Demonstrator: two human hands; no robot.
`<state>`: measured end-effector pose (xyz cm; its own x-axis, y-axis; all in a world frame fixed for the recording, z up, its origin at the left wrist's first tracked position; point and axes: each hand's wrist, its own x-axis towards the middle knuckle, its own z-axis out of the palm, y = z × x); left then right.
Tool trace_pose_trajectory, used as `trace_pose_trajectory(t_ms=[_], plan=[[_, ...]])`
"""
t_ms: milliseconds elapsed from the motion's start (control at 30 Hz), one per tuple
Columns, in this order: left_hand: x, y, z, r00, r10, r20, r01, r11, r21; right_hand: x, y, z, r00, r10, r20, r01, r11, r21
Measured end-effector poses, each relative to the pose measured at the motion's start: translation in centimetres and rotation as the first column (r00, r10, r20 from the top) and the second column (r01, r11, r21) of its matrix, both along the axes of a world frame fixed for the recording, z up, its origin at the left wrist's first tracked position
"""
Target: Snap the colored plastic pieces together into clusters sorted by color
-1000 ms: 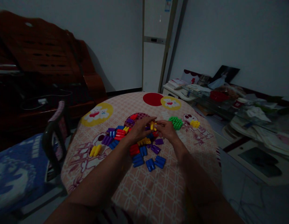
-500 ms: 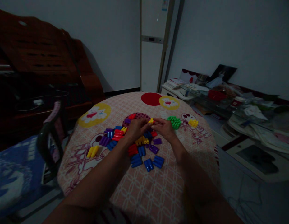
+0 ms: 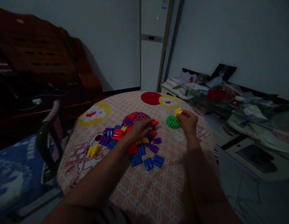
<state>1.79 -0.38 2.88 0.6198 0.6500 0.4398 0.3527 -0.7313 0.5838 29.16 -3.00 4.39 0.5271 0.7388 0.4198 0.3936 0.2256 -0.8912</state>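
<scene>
A heap of plastic building pieces [image 3: 132, 143] in red, blue, purple and yellow lies in the middle of a round table [image 3: 144, 193] with a pink checked cloth. My left hand [image 3: 138, 130] rests on the heap, fingers curled over the pieces; what it grips is hidden. My right hand [image 3: 188, 121] is over at the right, pinching a yellow piece [image 3: 178, 111] just above and beside a green cluster of joined pieces [image 3: 172, 121].
A dark chair [image 3: 52, 137] stands at the table's left, with a wooden sofa [image 3: 37, 71] behind it. A low glass table [image 3: 219, 96] full of clutter is at the right. A tall white unit [image 3: 152, 43] stands by the far wall.
My right hand has moved away from the heap to the right, carrying the yellow piece to the green cluster. My left hand has dropped onto the heap.
</scene>
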Motion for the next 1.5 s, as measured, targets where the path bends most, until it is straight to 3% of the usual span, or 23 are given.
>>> trace_pose_trajectory(t_ms=[67,167,233,333,500,800,900,1067,1167,1267,1367,1500], plan=[[-0.1,0.1,-0.1,1.000,-0.001,0.005,0.001,1.000,-0.031,4.2,-0.5,0.0,0.958,-0.283,0.043,0.282,0.959,0.040],[0.0,0.1,-0.2,1.000,0.003,0.000,-0.003,0.999,-0.049,9.9,-1.8,-1.0,0.799,-0.571,0.188,0.579,0.815,0.013],[0.1,0.1,-0.1,1.000,0.007,-0.013,-0.008,0.999,-0.052,12.2,-2.4,-2.2,0.729,-0.617,0.295,0.664,0.743,-0.084],[0.1,0.2,0.1,0.999,0.016,-0.035,-0.017,0.999,-0.051,13.2,-2.7,-3.8,0.735,-0.555,0.390,0.662,0.711,-0.237],[-0.2,0.6,0.0,0.995,0.099,-0.031,-0.100,0.994,-0.049,12.2,-2.0,-5.3,0.754,-0.475,0.455,0.616,0.751,-0.237],[-0.7,1.6,-0.5,0.940,0.341,0.003,-0.341,0.940,-0.031,12.8,-1.6,-6.0,0.752,-0.380,0.539,0.573,0.781,-0.248],[-1.0,1.9,-0.5,0.911,0.412,0.018,-0.411,0.910,-0.047,12.6,-1.8,-5.6,0.716,-0.409,0.566,0.603,0.771,-0.205],[-1.7,2.4,-0.9,0.856,0.517,0.007,-0.516,0.854,0.058,9.8,-1.4,-3.5,0.662,-0.536,0.524,0.627,0.779,0.005],[-1.7,2.9,-1.4,0.846,0.533,-0.032,-0.529,0.845,0.085,6.6,-0.6,-2.5,0.723,-0.448,0.525,0.492,0.868,0.064],[-1.1,3.6,-2.0,0.879,0.446,-0.170,-0.435,0.895,0.101,3.4,0.1,-2.3,0.783,-0.285,0.552,0.302,0.951,0.063],[-0.2,4.1,-2.6,0.892,0.324,-0.316,-0.288,0.945,0.156,1.0,0.5,-2.6,0.786,-0.166,0.595,0.196,0.981,0.014],[0.1,4.2,-2.8,0.848,0.402,-0.345,-0.334,0.911,0.241,-0.6,0.4,-2.8,0.767,-0.089,0.635,0.129,0.991,-0.018]])
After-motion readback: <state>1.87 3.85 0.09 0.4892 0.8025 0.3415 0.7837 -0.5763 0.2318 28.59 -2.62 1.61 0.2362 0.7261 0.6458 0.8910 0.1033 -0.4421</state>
